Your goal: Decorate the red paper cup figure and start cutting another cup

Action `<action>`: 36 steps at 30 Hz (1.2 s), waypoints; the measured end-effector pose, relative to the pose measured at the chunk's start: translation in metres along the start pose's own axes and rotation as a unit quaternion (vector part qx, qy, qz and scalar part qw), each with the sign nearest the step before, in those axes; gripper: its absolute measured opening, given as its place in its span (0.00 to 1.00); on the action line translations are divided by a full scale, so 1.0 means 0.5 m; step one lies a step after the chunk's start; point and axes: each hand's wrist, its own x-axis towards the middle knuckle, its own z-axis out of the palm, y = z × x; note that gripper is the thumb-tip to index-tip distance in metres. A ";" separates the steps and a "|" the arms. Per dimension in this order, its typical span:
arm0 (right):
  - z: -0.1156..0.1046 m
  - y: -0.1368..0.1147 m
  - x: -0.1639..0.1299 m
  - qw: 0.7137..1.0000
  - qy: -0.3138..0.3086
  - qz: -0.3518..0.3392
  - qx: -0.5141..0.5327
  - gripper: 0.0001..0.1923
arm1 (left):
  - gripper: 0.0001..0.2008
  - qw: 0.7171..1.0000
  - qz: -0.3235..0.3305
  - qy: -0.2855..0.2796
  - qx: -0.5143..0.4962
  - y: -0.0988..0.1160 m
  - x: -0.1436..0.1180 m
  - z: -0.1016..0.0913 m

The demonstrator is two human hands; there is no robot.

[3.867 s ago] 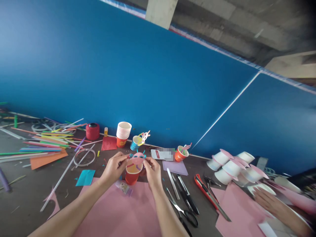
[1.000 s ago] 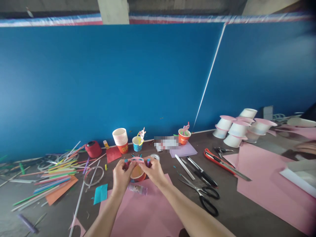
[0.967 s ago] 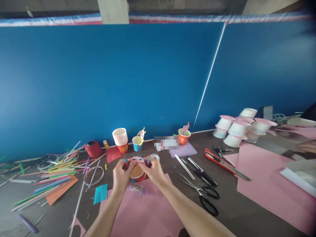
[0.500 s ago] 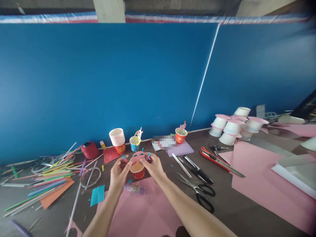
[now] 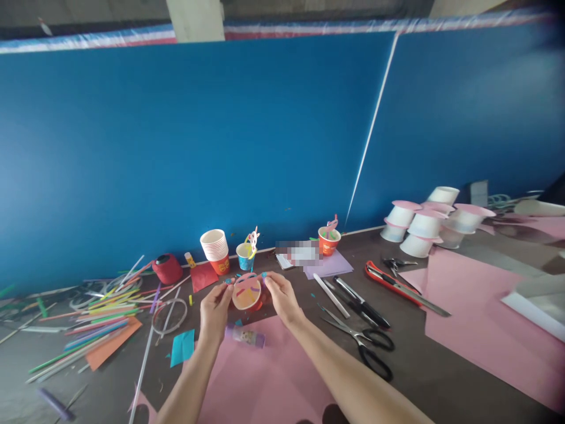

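Note:
Both my hands hold a small red paper cup point(image 5: 247, 294) above the table, tilted so its mouth faces me. A pink paper strip with coloured bits arches across the cup's mouth. My left hand point(image 5: 215, 311) grips the cup's left side and my right hand point(image 5: 282, 297) grips its right side. A purple glue stick point(image 5: 245, 336) lies just below the cup on a pink paper sheet point(image 5: 260, 377).
A stack of paper cups point(image 5: 214, 246), a blue cup point(image 5: 245, 255) and an orange cup point(image 5: 329, 240) stand by the blue wall. Scissors point(image 5: 364, 347), a red utility knife point(image 5: 392, 285), straws point(image 5: 83, 312) and white cups point(image 5: 424, 227) lie around.
The cup has been lifted off the table and tipped toward me, showing its inside. Earlier my fingers pressed the pink strip onto its rim.

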 end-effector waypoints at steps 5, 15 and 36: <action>0.000 0.006 0.006 0.999 0.023 -0.019 -0.024 0.16 | 0.16 0.999 0.027 -0.028 0.030 0.005 -0.004 -0.004; -0.005 -0.002 0.006 0.995 0.036 -0.054 -0.082 0.15 | 0.13 0.980 0.131 -0.058 0.137 0.007 0.002 -0.008; -0.006 0.004 0.018 0.995 0.039 -0.033 -0.084 0.18 | 0.14 0.979 0.116 -0.050 0.157 0.009 0.030 0.000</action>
